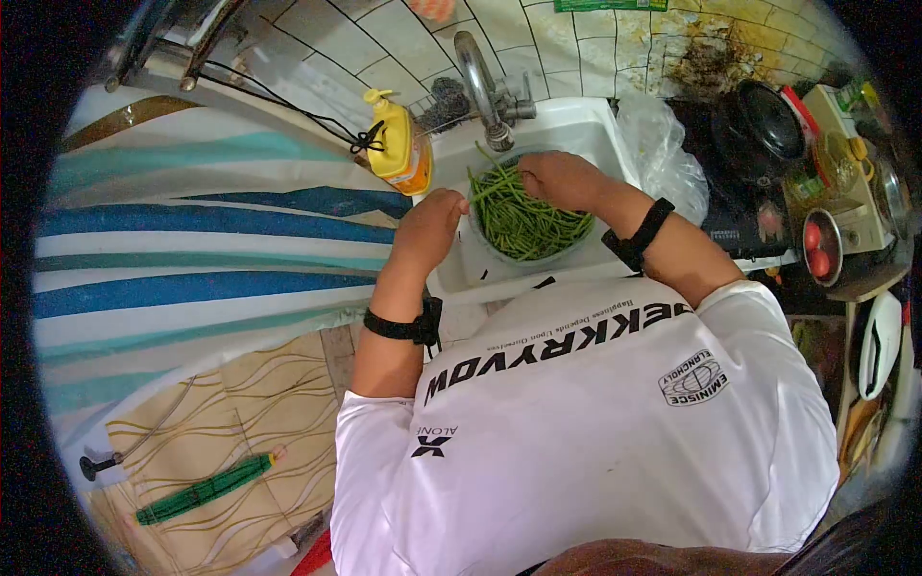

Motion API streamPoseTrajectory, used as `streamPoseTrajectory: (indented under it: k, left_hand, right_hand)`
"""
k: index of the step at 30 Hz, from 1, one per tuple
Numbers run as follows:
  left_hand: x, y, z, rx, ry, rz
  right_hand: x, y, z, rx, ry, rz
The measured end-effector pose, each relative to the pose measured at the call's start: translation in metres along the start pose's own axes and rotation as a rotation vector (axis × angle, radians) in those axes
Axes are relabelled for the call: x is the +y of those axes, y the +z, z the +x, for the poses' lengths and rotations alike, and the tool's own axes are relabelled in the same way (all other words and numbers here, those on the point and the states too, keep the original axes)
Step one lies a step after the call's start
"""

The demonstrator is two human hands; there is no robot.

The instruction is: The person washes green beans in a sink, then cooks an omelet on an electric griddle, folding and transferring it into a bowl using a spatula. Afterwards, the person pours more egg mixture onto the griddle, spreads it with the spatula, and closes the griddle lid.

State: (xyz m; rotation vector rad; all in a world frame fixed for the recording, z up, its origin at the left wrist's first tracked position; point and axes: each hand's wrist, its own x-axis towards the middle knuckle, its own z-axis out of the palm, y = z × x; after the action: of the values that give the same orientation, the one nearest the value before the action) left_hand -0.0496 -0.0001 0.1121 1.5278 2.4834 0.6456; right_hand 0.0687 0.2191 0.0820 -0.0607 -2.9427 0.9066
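Note:
Green beans [533, 226] fill a round basin [549, 257] standing in the white sink. My left hand [430, 228] is at the basin's left side, fingers curled and thumb pressed in; what it pinches, if anything, is too small to make out. Over the back part of the beans is my right hand [562, 180], closed, with its fingertips at a green bean that stretches toward the left hand. Its palm side is hidden from view. The faucet [480, 91] hangs just behind the basin.
A yellow jug [396, 144] stands at the sink's [615, 144] left corner. Clear plastic bags [663, 158] lie to its right, beside a stove with a black pan [768, 120]. Farther right, a metal bowl [834, 272] holds red tomatoes. A striped curtain [221, 230] hangs at left.

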Motion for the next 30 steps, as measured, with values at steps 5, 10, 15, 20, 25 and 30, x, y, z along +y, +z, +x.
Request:
streamPoseTrajectory:
  k: [5,10,15,20,25,30]
  left_hand:
    - [0.014,0.003,0.008,-0.018,0.112,-0.007]
    - [0.012,0.005,0.007,0.004,0.152,-0.007]
    - [0.011,-0.004,0.002,0.017,0.123,0.038]
    - [0.012,0.001,0.005,0.086,0.155,-0.044]
    - [0.011,0.006,0.009,0.082,0.14,-0.066]
    - [0.009,0.009,0.006,-0.011,0.054,-0.086]
  right_hand:
    - [0.016,0.032,0.012,0.245,0.102,0.107]
    - [0.027,0.035,0.018,0.308,0.115,0.221]
    - [0.067,0.042,0.021,0.06,0.127,-0.061]
    - [0.02,0.042,-0.001,0.251,-0.19,0.124]
    - [0.01,0.039,0.009,-0.003,-0.27,0.307]
    - [0.008,0.034,0.006,0.066,-0.128,0.117]
